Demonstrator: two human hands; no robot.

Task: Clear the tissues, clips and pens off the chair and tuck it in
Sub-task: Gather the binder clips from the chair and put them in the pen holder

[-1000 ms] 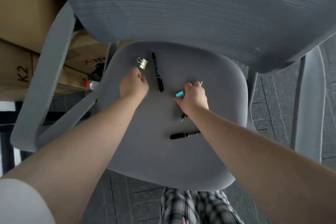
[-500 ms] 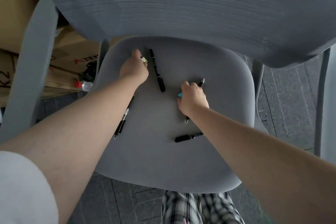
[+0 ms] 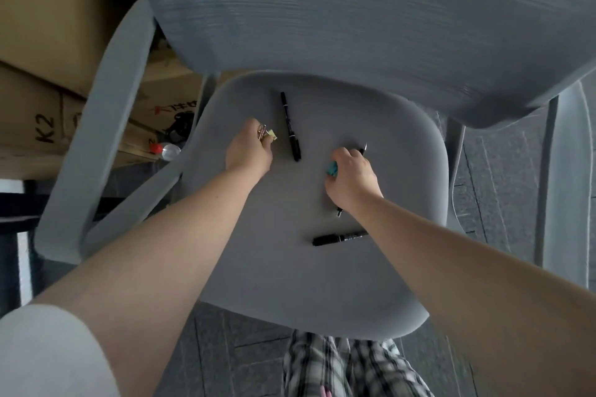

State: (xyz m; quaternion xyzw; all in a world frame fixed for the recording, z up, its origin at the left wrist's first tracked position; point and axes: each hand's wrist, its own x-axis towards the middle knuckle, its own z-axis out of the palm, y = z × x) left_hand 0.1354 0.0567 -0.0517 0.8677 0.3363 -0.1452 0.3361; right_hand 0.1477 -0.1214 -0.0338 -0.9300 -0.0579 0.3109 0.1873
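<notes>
Hands work over the grey chair seat (image 3: pixel 290 284) at frame centre: the left hand (image 3: pixel 248 155) pinches a yellow binder clip (image 3: pixel 268 135), the right hand (image 3: pixel 351 179) grips a teal clip (image 3: pixel 332 168) and a thin pen (image 3: pixel 363 150). Two black markers (image 3: pixel 290 126) (image 3: pixel 338 238) lie loose on the seat.

The grey chair seat (image 3: pixel 322 284) carries two black markers: one marker (image 3: pixel 290 126) lies lengthwise near the backrest, the other marker (image 3: pixel 340 238) lies crosswise nearer the front edge, well apart.
</notes>
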